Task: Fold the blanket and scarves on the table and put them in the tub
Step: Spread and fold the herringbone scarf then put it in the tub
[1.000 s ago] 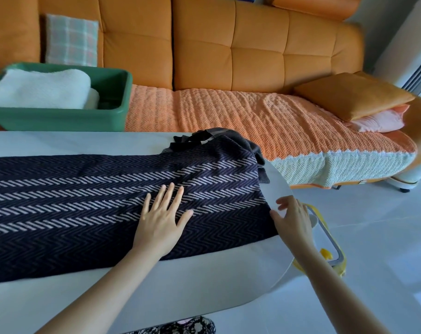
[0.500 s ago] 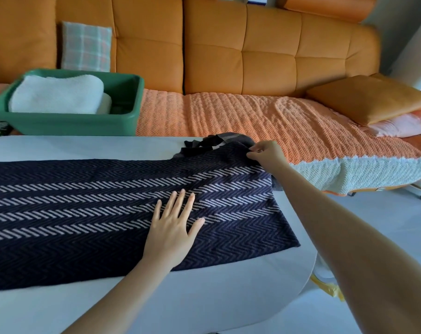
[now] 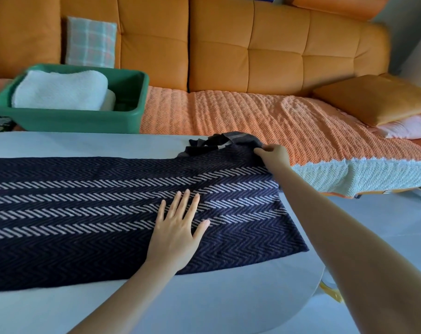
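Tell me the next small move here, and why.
Probably lift the far corner that the right hand pinches and carry it leftward over the scarf to start a fold. The scarf lies spread flat on the table, unfolded, and the left hand presses flat on it near that end, ready to anchor the crease.

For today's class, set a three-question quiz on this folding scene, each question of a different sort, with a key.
1. True or false: the left hand lies flat on the striped scarf.
2. The right hand pinches the scarf at its: A) near edge, B) far right corner, C) middle.
3. Fill in: the green tub holds a folded ____ blanket.
Key: 1 true; 2 B; 3 white.
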